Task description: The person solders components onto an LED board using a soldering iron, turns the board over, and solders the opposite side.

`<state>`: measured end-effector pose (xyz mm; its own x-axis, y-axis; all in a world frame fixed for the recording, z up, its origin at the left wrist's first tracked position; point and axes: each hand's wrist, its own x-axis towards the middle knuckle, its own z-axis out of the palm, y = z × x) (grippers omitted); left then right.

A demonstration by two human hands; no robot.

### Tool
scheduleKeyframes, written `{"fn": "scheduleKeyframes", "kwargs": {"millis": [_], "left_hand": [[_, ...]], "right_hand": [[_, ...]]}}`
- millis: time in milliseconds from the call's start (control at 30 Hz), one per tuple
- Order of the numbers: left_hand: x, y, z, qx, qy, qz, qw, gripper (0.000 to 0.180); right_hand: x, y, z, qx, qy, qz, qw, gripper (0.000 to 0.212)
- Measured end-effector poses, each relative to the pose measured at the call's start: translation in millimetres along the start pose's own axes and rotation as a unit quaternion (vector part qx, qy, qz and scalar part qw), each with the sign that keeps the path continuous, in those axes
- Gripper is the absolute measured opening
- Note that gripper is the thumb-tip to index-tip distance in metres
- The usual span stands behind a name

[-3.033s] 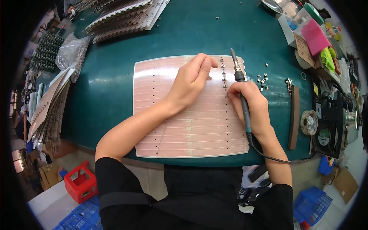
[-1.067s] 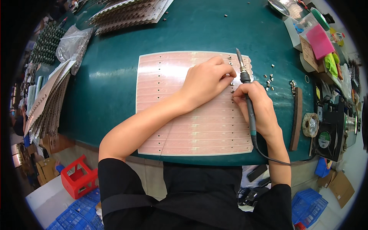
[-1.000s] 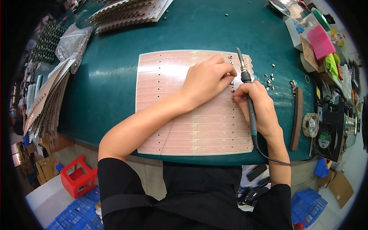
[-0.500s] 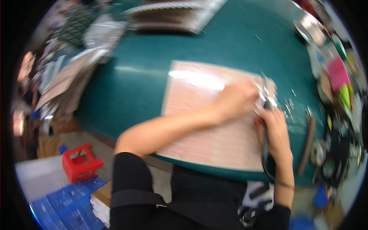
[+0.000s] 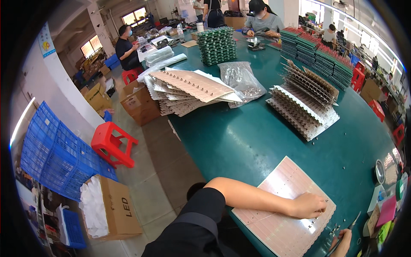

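Observation:
A flat pinkish-tan circuit panel (image 5: 265, 229) with a scalloped edge lies tilted on the green table. My left hand (image 5: 309, 205) rests over its right side, fingers curled and pressed together near the edge. Whatever they may hold is too small to make out. Small metal bits show under the fingertips. At the lower right, my right hand (image 5: 342, 243) is closed on a thin soldering iron (image 5: 353, 221), its pointed tip up and away from the panel. Small shiny metal parts (image 5: 335, 230) lie on the table between that hand and the panel.
Stacked panels stand ahead on the left (image 5: 188, 85) and right (image 5: 304, 103), with a clear plastic bag (image 5: 242, 81) between. Farther back are green stacks (image 5: 216, 45) and seated co-workers. A red stool (image 5: 113, 143), blue crates (image 5: 60, 150) and a carton (image 5: 115, 210) stand left.
The view has swung up and left, so the panel now appears lower right. My right hand with the soldering iron has moved off the panel. My left hand stays over its right edge.

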<state>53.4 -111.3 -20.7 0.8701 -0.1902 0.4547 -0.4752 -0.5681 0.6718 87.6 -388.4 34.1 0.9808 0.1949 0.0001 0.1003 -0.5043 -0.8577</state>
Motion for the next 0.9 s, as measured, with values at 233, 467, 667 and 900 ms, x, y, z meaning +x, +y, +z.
{"fn": "scheduleKeyframes", "kwargs": {"millis": [233, 467, 667, 900], "left_hand": [[6, 0, 4, 0.028, 0.003, 0.005, 1.0, 0.008], [4, 1, 7, 0.071, 0.014, 0.01, 0.997, 0.009], [3, 2, 5, 0.052, 0.014, 0.006, 0.999, 0.007], [1, 0, 4, 0.05, 0.013, 0.006, 0.999, 0.007]], "right_hand": [[-19, -16, 16, -0.389, 0.02, -0.232, 0.891, 0.018], [-21, -14, 23, -0.349, 0.057, -0.255, 0.9, 0.019], [4, 38, 25, 0.204, 0.102, 0.08, 0.97, 0.008], [-19, 11, 21, -0.055, 0.087, -0.16, 0.982, 0.014]]}}
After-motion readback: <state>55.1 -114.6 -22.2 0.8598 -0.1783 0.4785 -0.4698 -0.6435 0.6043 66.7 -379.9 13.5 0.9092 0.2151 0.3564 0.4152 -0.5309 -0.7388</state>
